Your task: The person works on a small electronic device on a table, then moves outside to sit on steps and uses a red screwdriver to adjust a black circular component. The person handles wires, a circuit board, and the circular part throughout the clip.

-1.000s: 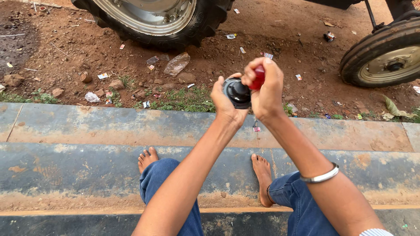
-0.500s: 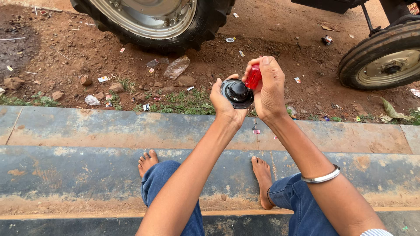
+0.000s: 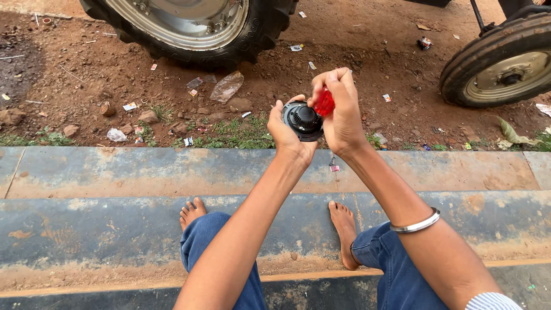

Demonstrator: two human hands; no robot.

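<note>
My left hand grips a round black part with a ribbed centre, held up at arm's length with its face toward me. My right hand is closed around a red translucent handle, likely a small tool, pressed against the upper right edge of the black part. The tool's tip is hidden by my fingers. A metal bangle sits on my right forearm. Both arms stretch out over my knees in blue jeans.
My bare feet rest on a worn stone step. Beyond it lies red dirt with litter, stones and grass. A large tractor tyre stands at the top left, a smaller wheel at the top right.
Both hands with the black part and red handle have stayed together, shifting slightly; the right hand has turned a little on the handle.
</note>
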